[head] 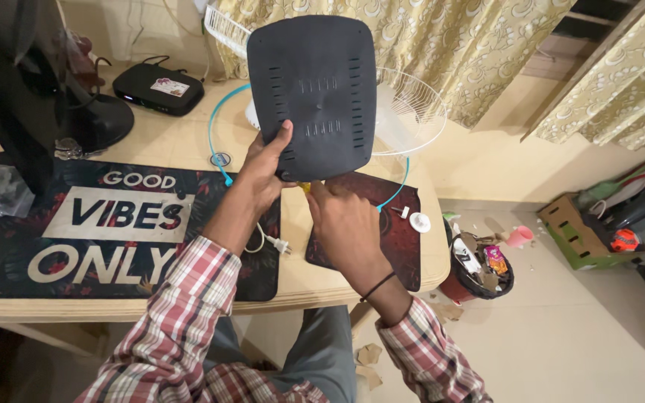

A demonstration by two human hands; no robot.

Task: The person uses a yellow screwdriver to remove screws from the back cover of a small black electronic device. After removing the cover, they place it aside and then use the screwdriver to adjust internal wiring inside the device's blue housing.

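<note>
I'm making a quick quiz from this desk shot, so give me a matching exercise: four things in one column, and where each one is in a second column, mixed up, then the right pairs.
Things:
1. dark slotted panel
2. small black box
3. bin of rubbish
4. white plug

Places:
A. on the floor beside the desk
B. held up by the left hand, with the right hand at its lower edge
C. on the desk, between the forearms
D. at the back of the desk, left side

Pairs: 1-B, 2-D, 3-A, 4-C
</note>
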